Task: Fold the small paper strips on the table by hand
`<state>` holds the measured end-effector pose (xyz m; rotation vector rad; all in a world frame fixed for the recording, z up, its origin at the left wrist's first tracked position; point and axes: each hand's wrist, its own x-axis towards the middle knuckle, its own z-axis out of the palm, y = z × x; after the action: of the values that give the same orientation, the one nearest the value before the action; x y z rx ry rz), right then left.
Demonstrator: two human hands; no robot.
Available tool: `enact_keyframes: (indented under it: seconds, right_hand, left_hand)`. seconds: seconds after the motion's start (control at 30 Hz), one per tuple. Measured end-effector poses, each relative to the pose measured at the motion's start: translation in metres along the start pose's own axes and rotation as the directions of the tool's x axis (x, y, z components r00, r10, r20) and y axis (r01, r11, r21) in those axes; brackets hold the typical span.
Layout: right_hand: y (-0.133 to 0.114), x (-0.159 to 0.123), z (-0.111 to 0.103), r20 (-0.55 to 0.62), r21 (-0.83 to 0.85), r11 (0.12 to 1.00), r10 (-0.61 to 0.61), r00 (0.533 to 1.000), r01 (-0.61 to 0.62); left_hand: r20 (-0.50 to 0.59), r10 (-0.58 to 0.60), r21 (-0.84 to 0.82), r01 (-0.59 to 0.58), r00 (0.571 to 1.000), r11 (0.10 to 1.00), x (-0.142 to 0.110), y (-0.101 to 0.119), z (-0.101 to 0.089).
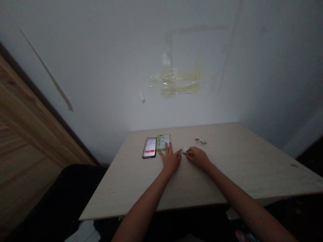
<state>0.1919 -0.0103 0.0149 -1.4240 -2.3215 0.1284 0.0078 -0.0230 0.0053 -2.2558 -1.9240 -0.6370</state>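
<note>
A small white-and-blue wrapper (184,150) sits between my two hands, just above the table. My right hand (199,157) is closed, thumb and fingertips pinching the wrapper's right side. At its left edge, the thumb and index finger of my left hand (172,163) come together on it. The other fingers of that hand are spread, reaching over a flat green-and-white box (164,138). Printing on the box is too small to read. Parts of the wrapper are covered by my fingertips.
Left of the box lies a phone (150,148) with its screen lit. A small green-and-white leaf-shaped piece (201,141) rests beyond my right hand. The pale wooden table (121,188) meets a wall (101,67) with peeling tape (176,82). A dark object (78,188) stands left.
</note>
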Motion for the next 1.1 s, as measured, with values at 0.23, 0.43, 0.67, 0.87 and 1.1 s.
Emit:
enact_keyframes:
  seconds: [0.23,0.43,0.67,0.87,1.1]
  right_hand:
    - [0.002,-0.001,0.0,-0.019,0.01,1.0,-0.001,1.0,0.001]
    - [0.004,-0.001,0.001,-0.021,0.054,0.999,-0.007,1.0,0.008]
    - [0.009,0.0,0.009,-0.038,0.183,0.983,0.025,0.999,-0.018]
    - [0.014,0.002,0.012,-0.126,0.157,0.987,-0.024,0.992,0.044]
    - [0.014,0.004,0.011,-0.115,0.036,0.999,-0.007,0.993,0.011]
  left_hand:
    - [0.066,-0.037,-0.037,0.039,0.997,0.999,0.003,-0.005,0.003]
    - [0.084,-0.018,-0.063,0.023,0.996,0.998,0.003,-0.008,0.003]
    - [0.009,0.034,-0.054,-0.034,0.999,0.998,0.003,-0.006,0.0]
    - [-0.009,0.087,-0.095,-0.088,0.996,0.992,0.007,-0.01,-0.002]
    - [0.06,0.155,-0.16,-0.144,0.986,0.977,0.009,-0.017,-0.005]
